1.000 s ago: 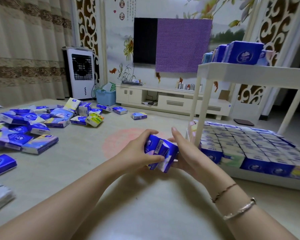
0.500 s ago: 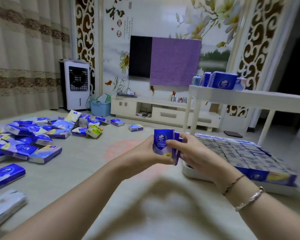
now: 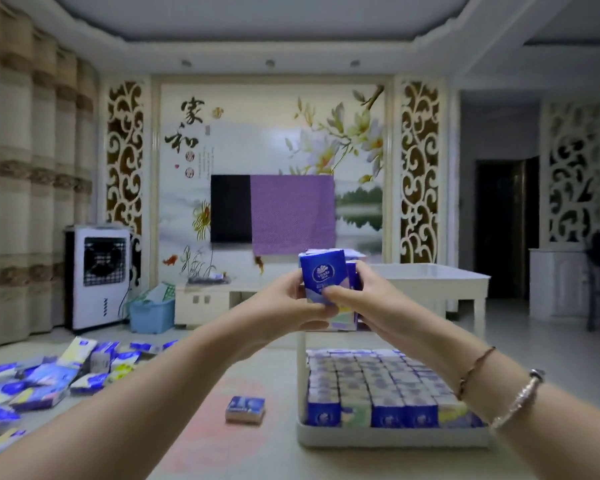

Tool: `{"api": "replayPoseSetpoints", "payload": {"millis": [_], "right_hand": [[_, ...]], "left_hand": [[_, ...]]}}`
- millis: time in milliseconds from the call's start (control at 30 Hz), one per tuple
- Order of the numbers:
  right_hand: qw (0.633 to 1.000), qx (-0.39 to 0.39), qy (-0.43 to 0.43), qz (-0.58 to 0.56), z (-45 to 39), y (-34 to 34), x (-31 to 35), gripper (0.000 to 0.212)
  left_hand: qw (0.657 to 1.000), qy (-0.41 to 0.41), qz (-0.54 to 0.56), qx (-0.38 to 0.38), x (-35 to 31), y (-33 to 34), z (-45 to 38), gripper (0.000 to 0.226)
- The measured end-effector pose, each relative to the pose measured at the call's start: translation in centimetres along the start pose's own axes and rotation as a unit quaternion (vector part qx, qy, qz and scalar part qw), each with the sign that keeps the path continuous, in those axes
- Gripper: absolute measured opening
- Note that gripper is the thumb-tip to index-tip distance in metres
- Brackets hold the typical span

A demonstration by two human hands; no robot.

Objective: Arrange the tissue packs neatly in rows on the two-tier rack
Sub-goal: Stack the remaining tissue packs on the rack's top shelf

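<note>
Two hands meet in front of us around a small cluster of tissue packs (image 3: 323, 282): our left hand (image 3: 284, 299) curls round them from nine o'clock, and our right hand (image 3: 357, 296) pinches them from three o'clock, thumb across the front of the blue Vinda pack. We hold the cluster upright, level with the near edge of the two-tier rack (image 3: 388, 441), whose top tier (image 3: 430, 278) sits just behind it at about two o'clock. We judge the task roughly half done. The bottom tier (image 3: 378, 389), at five o'clock from our hands, is packed with neat rows and looks full. The top tier shows mostly bare white surface; a few packs seem to stand at its far left corner, largely hidden behind what we hold. Much is left: a scattered pile of packs (image 3: 42, 379) lies on the floor at eight o'clock, and one stray pack (image 3: 245, 408) lies just beside the rack's left edge.
</note>
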State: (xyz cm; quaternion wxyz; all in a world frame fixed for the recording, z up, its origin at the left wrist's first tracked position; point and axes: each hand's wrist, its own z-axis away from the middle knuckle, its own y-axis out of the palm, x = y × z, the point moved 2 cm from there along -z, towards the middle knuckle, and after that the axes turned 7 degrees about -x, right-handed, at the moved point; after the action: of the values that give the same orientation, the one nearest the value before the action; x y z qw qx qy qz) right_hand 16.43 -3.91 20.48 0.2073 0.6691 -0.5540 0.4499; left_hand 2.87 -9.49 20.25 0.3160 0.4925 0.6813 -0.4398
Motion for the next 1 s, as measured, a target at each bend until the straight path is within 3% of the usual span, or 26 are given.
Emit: {"api": "replayPoseSetpoints", "payload": {"millis": [233, 333, 533, 667, 833, 933, 1000], "right_hand": [[0.993, -0.040, -0.015, -0.112, -3.6, -5.8, 1.9, 0.030], [0.993, -0.053, -0.013, -0.105, -6.0, -7.2, 1.5, 0.039], [0.999, -0.018, -0.012, -0.032, -9.3, -7.3, -0.1, 0.041], [0.998, 0.014, 0.001, 0.060, -9.8, -6.2, -1.9, 0.051], [0.990, 0.033, -0.001, 0.136, -10.7, -5.6, -2.9, 0.032], [0.992, 0.049, -0.010, 0.116, -10.7, -5.6, -2.7, 0.033], [0.995, 0.042, -0.008, 0.090, -10.7, -5.9, -2.7, 0.045]], "left_hand": [[0.976, 0.064, -0.204, -0.038, -4.6, 0.4, -6.3, 0.064], [0.948, 0.091, -0.293, -0.086, -4.5, -0.4, -8.7, 0.055], [0.914, 0.071, -0.393, -0.073, -1.7, -0.1, -11.3, 0.047], [0.919, 0.074, -0.377, -0.090, -0.1, -0.6, -11.8, 0.044], [0.930, 0.074, -0.349, -0.093, 0.7, -1.4, -12.3, 0.042], [0.922, 0.076, -0.370, -0.088, 0.9, -1.3, -12.4, 0.042], [0.921, 0.077, -0.372, -0.084, 0.9, -1.0, -12.6, 0.042]]}}
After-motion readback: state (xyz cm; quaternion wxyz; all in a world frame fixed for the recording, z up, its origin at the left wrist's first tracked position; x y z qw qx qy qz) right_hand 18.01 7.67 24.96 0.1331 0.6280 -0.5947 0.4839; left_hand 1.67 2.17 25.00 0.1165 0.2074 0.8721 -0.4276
